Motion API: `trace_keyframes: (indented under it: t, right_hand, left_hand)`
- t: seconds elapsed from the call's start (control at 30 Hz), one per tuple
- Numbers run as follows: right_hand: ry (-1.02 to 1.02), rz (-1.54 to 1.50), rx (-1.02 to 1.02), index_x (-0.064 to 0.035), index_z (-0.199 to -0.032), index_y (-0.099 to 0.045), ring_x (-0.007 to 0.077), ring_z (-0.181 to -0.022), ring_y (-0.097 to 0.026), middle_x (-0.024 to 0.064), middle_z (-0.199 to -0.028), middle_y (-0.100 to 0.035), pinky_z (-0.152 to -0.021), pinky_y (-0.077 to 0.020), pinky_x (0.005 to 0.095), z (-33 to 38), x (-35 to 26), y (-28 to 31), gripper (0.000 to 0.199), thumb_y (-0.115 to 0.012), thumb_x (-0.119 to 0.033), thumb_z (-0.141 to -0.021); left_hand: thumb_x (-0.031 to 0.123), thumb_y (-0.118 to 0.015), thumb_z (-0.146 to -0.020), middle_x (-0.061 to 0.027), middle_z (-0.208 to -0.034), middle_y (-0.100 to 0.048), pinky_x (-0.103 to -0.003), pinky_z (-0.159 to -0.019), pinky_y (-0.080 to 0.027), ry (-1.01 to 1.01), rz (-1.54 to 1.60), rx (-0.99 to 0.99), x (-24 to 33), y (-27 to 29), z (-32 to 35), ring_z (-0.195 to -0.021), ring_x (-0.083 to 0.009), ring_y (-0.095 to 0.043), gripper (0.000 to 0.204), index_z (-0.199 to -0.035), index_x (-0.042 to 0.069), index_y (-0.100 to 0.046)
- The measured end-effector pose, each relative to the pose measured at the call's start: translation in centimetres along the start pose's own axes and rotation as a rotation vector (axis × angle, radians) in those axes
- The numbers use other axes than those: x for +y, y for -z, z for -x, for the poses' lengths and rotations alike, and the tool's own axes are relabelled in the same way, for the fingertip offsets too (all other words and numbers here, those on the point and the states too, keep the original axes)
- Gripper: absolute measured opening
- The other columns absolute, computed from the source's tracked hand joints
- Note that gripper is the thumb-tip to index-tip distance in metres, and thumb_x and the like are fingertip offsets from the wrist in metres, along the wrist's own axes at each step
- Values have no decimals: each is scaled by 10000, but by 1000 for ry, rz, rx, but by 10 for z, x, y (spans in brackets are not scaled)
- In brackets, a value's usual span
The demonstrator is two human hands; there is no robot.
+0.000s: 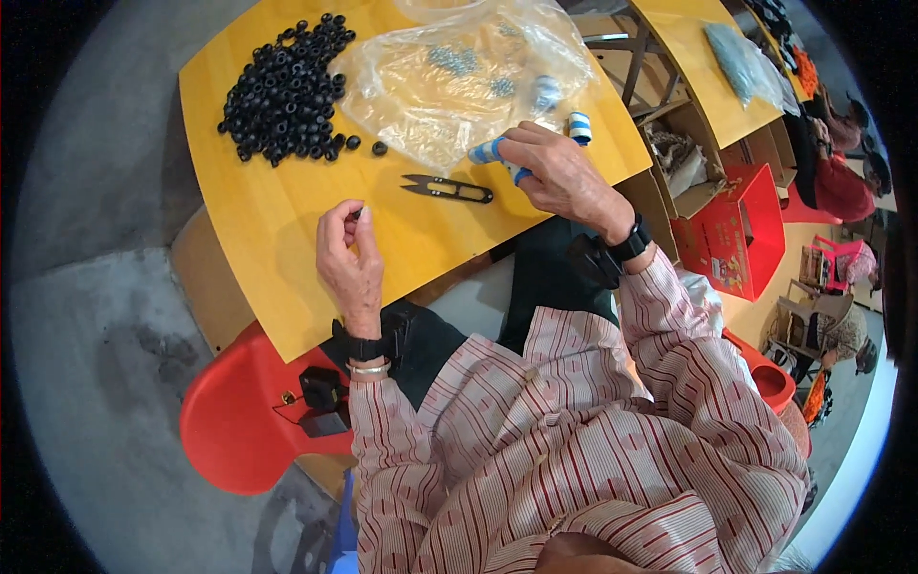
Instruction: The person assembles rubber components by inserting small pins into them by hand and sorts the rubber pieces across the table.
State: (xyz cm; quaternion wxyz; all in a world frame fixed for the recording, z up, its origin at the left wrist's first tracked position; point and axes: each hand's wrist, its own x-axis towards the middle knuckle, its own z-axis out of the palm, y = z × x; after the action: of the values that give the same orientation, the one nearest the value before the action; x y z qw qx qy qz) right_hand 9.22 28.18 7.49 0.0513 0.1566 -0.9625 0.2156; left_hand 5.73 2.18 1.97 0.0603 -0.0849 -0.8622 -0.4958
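Note:
My left hand (352, 260) is over the near part of the yellow table, thumb and fingertips pinched on a small black bead-like piece (357, 214). My right hand (564, 177) hovers near the edge of a clear plastic bag, with blue-and-white striped wraps (487, 151) around its digits. The wrapped index finger and thumb stand apart, and I see nothing between them. Between the hands lies a pair of black thread snips (448, 188). At the far left is a pile of black round pieces (287, 91) with holes, and two loose ones sit beside it.
The clear plastic bag (406, 100) is spread flat with small silvery pieces (451, 61) on it. A blue-and-white striped roll (579, 127) stands at the right. Beyond the table's right edge are cardboard boxes (681, 158), a red box (732, 234) and other people.

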Motion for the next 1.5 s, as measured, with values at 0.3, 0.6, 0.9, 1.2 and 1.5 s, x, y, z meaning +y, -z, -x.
trace_keyframes:
  t: [0.3, 0.6, 0.9, 1.2, 1.5]
  right_hand:
    - [-2, 126, 100, -7, -938, -550, 298, -950, -519, 117, -959, -558, -778, -469, 382, -28, 28, 1, 290, -549, 40, -652]
    - [-61, 325, 156, -69, -1079, -559, 283, -997, -527, 110, -1066, -573, -855, -428, 415, -60, 52, -27, 364, -527, -3, -722]
    - [-96, 111, 146, -70, -1029, -579, 290, -923, -545, 85, -991, -616, -798, -464, 389, -51, 54, -4, 342, -545, 43, -708]
    - [-112, 79, 231, -54, -941, -537, 315, -810, -560, 108, -834, -618, -729, -465, 406, -58, 61, -15, 234, -575, -32, -711]
    - [-80, 104, 217, -63, -988, -529, 283, -899, -571, 60, -975, -648, -786, -474, 380, -98, 72, -20, 265, -555, -23, -727]
  left_hand:
    - [133, -577, -875, -77, -830, -571, -289, -604, -444, -37, -39, -7, 2, 1, -2, -668, -182, -537, 135, -966, 40, -613]
    - [142, -588, -877, -28, -807, -576, -232, -592, -420, -35, -18, 10, -1, 0, -2, -643, -102, -481, 157, -965, 18, -625]
    - [127, -594, -863, -71, -817, -573, -285, -596, -439, -18, -41, -16, -1, 0, -3, -649, -175, -529, 133, -960, 40, -617]
    - [149, -591, -871, -70, -807, -568, -283, -587, -437, -16, -29, -15, -3, -1, -3, -642, -169, -525, 148, -964, 37, -618]
    - [145, -600, -864, -64, -801, -570, -274, -584, -436, 0, -36, -13, -1, 0, -3, -640, -160, -525, 145, -955, 34, -622]
